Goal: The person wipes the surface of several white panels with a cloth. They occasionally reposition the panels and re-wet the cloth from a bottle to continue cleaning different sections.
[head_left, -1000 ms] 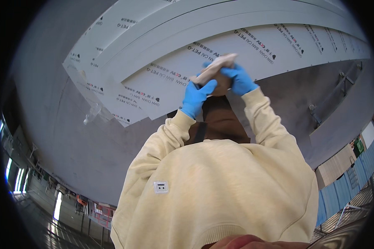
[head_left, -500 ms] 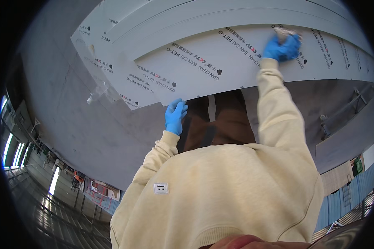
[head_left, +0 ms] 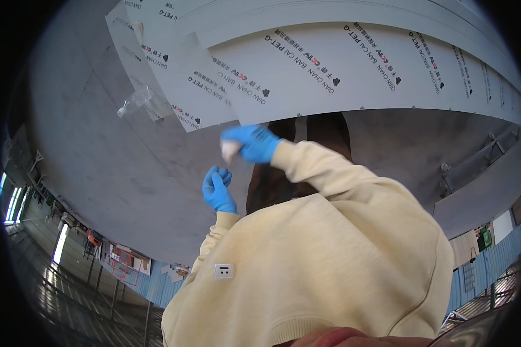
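Observation:
My right hand [head_left: 255, 143], in a blue glove, grips a crumpled whitish cloth [head_left: 230, 151] just off the near edge of a white printed panel [head_left: 307, 81]. Slightly nearer to me and to the left, my left hand [head_left: 218, 191], also gloved in blue, is raised with its fingers curled together. Whether anything is between its fingers is hidden. The two hands are close but apart. More white panels with the same printed film lie overlapped under and beside this one.
A clear plastic bottle [head_left: 135, 101] lies on its side by the left panel edges. Long plain white strips [head_left: 260, 16] rest across the panels' far side. A metal frame part [head_left: 495, 141] stands low on the right. Grey floor [head_left: 127, 179] stretches around.
My right hand has swept from the panel's far right to its near left edge, still with the cloth. My left hand has drawn back from the panel edge toward me.

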A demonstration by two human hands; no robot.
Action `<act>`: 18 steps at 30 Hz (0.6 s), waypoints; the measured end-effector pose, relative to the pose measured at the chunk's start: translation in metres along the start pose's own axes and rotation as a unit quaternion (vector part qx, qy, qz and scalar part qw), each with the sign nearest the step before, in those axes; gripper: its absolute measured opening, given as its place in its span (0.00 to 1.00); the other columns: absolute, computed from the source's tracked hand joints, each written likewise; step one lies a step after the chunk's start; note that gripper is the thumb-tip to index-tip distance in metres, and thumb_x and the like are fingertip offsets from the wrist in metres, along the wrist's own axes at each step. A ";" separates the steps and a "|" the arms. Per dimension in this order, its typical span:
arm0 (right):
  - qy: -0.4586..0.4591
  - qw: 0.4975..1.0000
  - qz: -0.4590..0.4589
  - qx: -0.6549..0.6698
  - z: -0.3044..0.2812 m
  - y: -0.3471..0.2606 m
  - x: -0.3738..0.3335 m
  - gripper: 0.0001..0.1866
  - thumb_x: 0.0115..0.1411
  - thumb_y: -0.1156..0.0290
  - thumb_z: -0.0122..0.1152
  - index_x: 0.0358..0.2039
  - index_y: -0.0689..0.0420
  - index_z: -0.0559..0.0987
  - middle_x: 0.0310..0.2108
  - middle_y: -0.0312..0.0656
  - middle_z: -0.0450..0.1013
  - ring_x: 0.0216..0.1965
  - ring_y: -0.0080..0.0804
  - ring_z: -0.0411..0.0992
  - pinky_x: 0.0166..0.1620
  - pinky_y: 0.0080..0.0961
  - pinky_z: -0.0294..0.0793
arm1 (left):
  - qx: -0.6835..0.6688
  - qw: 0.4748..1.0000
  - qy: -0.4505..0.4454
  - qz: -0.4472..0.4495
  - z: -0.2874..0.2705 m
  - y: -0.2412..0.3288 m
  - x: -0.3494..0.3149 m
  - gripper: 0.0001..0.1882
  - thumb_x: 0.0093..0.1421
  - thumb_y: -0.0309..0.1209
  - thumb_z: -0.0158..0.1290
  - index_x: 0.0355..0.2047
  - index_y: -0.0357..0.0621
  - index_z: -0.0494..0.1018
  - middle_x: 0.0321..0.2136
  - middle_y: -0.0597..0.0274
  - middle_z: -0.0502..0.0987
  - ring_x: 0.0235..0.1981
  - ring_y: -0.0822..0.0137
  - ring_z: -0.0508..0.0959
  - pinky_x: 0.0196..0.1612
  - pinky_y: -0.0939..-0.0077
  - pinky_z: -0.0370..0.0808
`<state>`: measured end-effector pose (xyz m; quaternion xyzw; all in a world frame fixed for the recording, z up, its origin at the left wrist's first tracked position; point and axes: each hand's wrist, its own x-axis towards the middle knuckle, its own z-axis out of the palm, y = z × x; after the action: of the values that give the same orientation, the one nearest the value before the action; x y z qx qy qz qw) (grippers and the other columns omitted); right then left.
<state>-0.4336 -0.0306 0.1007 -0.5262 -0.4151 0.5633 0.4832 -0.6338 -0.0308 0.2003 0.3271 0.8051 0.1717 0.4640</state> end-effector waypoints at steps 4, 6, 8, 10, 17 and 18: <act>0.339 0.917 -0.118 -0.174 -0.170 -0.003 0.002 0.17 0.66 0.77 0.53 0.55 0.59 0.75 0.47 0.46 0.76 0.48 0.40 0.75 0.56 0.36 0.76 | -0.037 0.999 -0.012 -0.018 0.005 -0.013 0.003 0.17 0.72 0.33 0.51 0.56 0.35 0.74 0.44 0.48 0.83 0.40 0.58 0.84 0.47 0.65 0.83; 0.388 0.914 -0.119 -0.002 -0.251 0.017 -0.004 0.09 0.72 0.70 0.47 0.45 0.58 0.76 0.38 0.40 0.74 0.40 0.32 0.73 0.52 0.33 0.76 | -0.042 0.998 -0.030 -0.022 0.004 -0.018 0.009 0.17 0.72 0.33 0.51 0.56 0.36 0.74 0.45 0.48 0.82 0.41 0.58 0.84 0.48 0.65 0.83; 0.460 0.876 -0.081 -0.124 -0.268 0.019 -0.008 0.12 0.75 0.67 0.44 0.37 0.56 0.75 0.31 0.36 0.72 0.34 0.28 0.71 0.50 0.31 0.76 | -0.038 0.998 -0.048 -0.021 0.005 -0.022 0.013 0.17 0.72 0.33 0.50 0.56 0.36 0.74 0.45 0.48 0.82 0.42 0.58 0.84 0.48 0.64 0.83; 0.409 0.824 -0.038 -0.390 -0.193 0.031 -0.012 0.06 0.65 0.71 0.52 0.38 0.57 0.76 0.33 0.41 0.73 0.36 0.35 0.73 0.46 0.35 0.75 | -0.030 0.998 -0.045 -0.027 -0.001 -0.033 0.024 0.17 0.72 0.33 0.51 0.56 0.37 0.74 0.46 0.48 0.82 0.43 0.57 0.84 0.49 0.64 0.82; -0.264 0.943 0.204 -0.011 0.067 0.009 -0.033 0.07 0.54 0.71 0.61 0.29 0.45 0.86 0.31 0.37 0.83 0.39 0.37 0.81 0.42 0.31 0.78 | -0.024 0.998 -0.061 0.016 -0.005 -0.010 0.051 0.19 0.72 0.35 0.50 0.57 0.35 0.73 0.49 0.47 0.80 0.47 0.57 0.83 0.51 0.63 0.81; -0.250 0.951 0.174 -0.055 0.060 -0.004 -0.030 0.07 0.54 0.71 0.61 0.31 0.46 0.86 0.32 0.37 0.82 0.39 0.38 0.81 0.42 0.32 0.78 | -0.028 0.997 -0.070 0.036 -0.006 -0.007 0.053 0.19 0.72 0.35 0.51 0.57 0.35 0.73 0.50 0.47 0.80 0.47 0.57 0.82 0.52 0.63 0.80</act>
<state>-0.4936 -0.0564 0.1163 -0.4580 -0.4556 0.7283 0.2286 -0.6605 0.0010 0.1660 0.3536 0.7537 0.1873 0.5214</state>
